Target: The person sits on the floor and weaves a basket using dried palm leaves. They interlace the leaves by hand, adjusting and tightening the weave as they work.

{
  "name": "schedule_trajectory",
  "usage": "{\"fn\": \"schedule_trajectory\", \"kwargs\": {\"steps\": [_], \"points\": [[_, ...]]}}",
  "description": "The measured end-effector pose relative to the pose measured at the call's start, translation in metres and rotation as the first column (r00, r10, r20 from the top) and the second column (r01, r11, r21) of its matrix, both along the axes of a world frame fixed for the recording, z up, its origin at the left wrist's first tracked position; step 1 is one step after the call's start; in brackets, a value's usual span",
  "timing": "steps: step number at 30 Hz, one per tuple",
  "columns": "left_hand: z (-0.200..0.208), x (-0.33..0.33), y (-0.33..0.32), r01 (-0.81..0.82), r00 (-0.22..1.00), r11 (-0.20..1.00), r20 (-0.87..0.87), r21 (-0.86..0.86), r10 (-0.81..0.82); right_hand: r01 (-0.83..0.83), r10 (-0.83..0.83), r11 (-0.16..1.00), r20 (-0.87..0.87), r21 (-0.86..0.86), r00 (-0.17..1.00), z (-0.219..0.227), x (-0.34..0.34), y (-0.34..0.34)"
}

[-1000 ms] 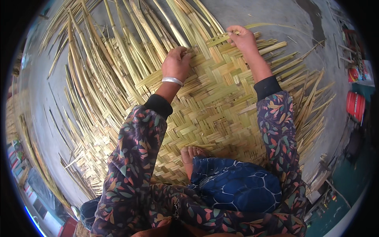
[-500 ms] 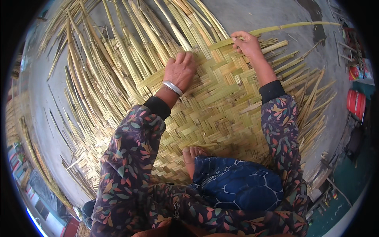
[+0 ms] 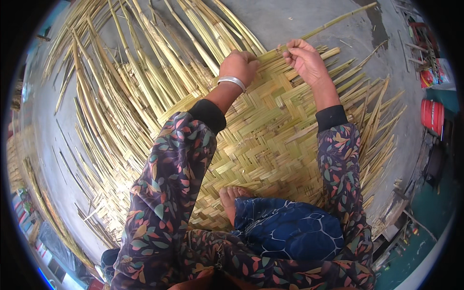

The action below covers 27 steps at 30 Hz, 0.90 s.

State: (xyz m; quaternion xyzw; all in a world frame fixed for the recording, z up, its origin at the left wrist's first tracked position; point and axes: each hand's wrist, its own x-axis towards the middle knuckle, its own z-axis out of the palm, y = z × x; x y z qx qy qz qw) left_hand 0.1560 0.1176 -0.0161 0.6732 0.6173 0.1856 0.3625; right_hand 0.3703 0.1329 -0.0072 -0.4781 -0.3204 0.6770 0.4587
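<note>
A large woven mat (image 3: 270, 116) of flat split-cane strips in a zigzag pattern lies on the floor before me. One long green cane strip (image 3: 338, 21) runs crosswise along its far edge, its free end rising to the upper right. My left hand (image 3: 239, 67), with a silver bangle on the wrist, is closed over this strip at the weave's far edge; the fingertips are partly hidden. To its right, my right hand (image 3: 307, 62) pinches the same strip between thumb and fingers. Long unwoven cane strips (image 3: 140, 63) fan out from the mat at far left.
My bare foot (image 3: 228, 199) rests on the mat, beside my knee in blue patterned cloth (image 3: 290, 229). Loose strip ends (image 3: 374, 116) stick out on the right. A red container (image 3: 431, 117) stands at the far right on the grey floor (image 3: 309, 17).
My left hand has slid right and away along the strip, closer to my right hand. The strip's free end has swung upward, and its visible length past my right hand is shorter.
</note>
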Motion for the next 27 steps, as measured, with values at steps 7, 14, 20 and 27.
{"fn": "schedule_trajectory", "kwargs": {"steps": [7, 14, 20, 27], "points": [[-0.003, 0.012, -0.01, -0.293, 0.955, 0.947, 0.083, 0.127, 0.285, -0.478, 0.154, 0.874, 0.882, 0.089, 0.446, -0.017, -0.037, 0.048], [0.014, 0.012, -0.02, -0.444, 0.886, 0.891, 0.197, 0.096, 0.42, -0.571, 0.175, 0.82, 0.968, -0.043, 0.178, -0.032, -0.058, 0.073], [0.012, 0.013, -0.02, -0.503, 0.826, 0.864, 0.274, -0.038, 0.493, -0.574, 0.414, 0.803, 0.841, -0.157, 0.349, -0.035, -0.054, 0.085], [0.003, 0.014, -0.019, -0.503, 0.837, 0.864, 0.232, -0.028, 0.495, -0.482, 0.371, 0.876, 0.602, 0.025, 0.707, -0.045, -0.044, 0.07]]}}
